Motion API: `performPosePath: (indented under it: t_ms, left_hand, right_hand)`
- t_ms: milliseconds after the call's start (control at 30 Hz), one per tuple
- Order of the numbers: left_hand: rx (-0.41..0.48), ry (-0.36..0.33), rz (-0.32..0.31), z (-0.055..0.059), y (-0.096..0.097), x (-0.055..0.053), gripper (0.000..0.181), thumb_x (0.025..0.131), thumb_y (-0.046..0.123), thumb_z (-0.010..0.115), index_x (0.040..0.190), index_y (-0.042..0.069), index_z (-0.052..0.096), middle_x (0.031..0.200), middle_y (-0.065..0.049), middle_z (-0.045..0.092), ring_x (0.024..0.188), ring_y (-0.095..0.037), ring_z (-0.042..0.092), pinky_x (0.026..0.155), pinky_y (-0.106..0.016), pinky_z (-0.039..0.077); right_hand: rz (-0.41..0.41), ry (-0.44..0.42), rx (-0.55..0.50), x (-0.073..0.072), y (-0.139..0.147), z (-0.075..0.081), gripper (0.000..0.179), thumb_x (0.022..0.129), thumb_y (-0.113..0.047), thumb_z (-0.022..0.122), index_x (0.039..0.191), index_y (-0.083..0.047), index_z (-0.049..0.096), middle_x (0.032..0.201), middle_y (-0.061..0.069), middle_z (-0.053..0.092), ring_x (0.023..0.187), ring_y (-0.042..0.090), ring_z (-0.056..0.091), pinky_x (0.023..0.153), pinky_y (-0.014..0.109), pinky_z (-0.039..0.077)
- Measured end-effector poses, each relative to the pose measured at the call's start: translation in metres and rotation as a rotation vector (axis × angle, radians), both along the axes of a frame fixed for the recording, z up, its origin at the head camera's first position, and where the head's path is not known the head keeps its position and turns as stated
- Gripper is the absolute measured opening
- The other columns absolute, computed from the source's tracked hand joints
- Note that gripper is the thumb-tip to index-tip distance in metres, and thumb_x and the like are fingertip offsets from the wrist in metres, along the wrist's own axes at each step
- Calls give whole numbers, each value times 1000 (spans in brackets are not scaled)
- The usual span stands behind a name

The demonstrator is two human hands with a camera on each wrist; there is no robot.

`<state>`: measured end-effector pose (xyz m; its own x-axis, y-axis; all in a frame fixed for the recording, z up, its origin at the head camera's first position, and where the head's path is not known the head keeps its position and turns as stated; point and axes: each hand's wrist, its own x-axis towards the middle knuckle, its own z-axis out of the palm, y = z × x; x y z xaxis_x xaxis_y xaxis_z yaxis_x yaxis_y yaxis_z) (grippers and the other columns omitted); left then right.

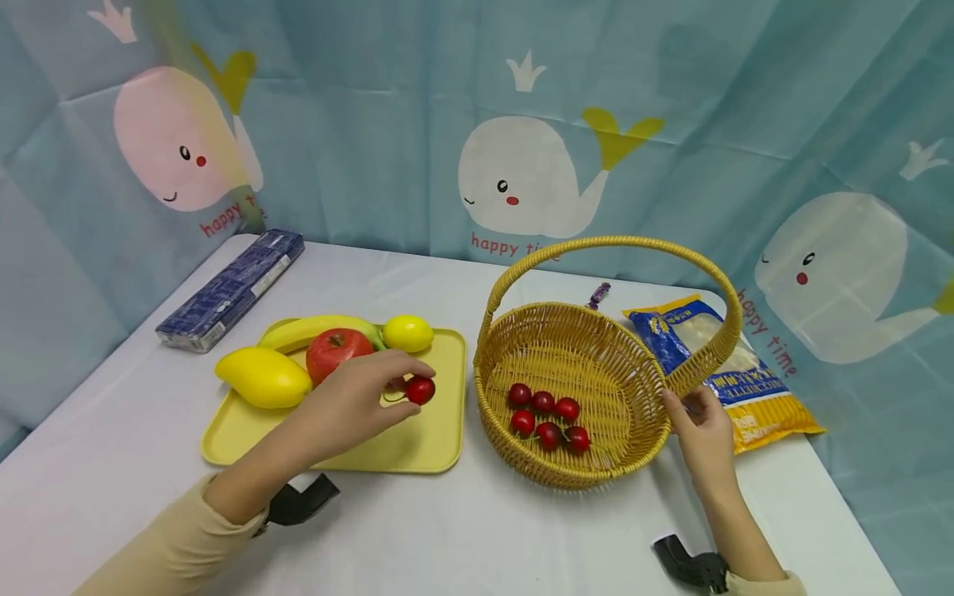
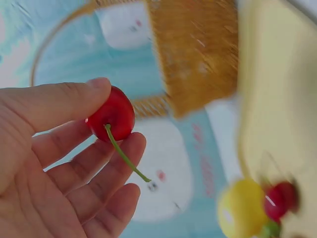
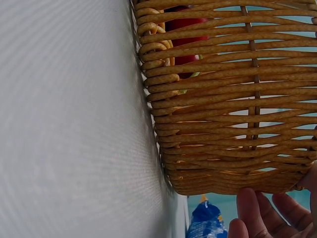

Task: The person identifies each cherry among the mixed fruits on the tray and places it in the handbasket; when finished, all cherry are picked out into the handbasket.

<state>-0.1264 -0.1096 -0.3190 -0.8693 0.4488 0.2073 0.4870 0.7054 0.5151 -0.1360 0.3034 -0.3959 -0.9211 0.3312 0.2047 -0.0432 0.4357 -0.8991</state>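
My left hand (image 1: 354,393) is over the yellow tray (image 1: 447,414) and pinches a red cherry (image 2: 113,114) between thumb and fingers. Its green stem hangs toward the palm in the left wrist view. Several other cherries (image 1: 549,435) lie on the floor of the wicker basket (image 1: 574,478), whose tall handle arches over it. At the basket's right side, by the foot of the handle, my right hand (image 1: 704,434) holds the rim. In the right wrist view its fingers (image 3: 250,210) touch the outer weave.
On the tray are a banana (image 1: 309,331), a red apple (image 1: 335,349), a mango (image 1: 264,377) and a lemon (image 1: 407,334). Another cherry (image 2: 279,200) lies by the lemon. A blue box (image 1: 234,290), a wrapped candy (image 1: 599,295) and a blue-orange food bag (image 1: 760,397) surround these.
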Motion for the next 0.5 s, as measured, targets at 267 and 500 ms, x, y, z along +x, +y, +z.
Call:
performPosePath:
  t_ms: [267, 500]
  left_hand:
    - [68, -16, -221, 22, 55, 0, 35, 79, 20, 73, 113, 19, 63, 104, 11, 61, 93, -4, 55, 80, -24, 49]
    - [22, -50, -358, 20, 114, -25, 34, 81, 19, 72, 113, 16, 64, 110, 6, 62, 95, -8, 54, 80, -19, 45]
  right_hand:
    - [30, 28, -6, -3, -3, 4, 24, 92, -16, 56, 110, 0, 51, 89, -18, 54, 78, -2, 59, 59, 15, 49]
    - [12, 11, 2, -1, -1, 1, 25, 92, -15, 56, 112, -1, 51, 90, -19, 53, 79, -2, 57, 60, 14, 48]
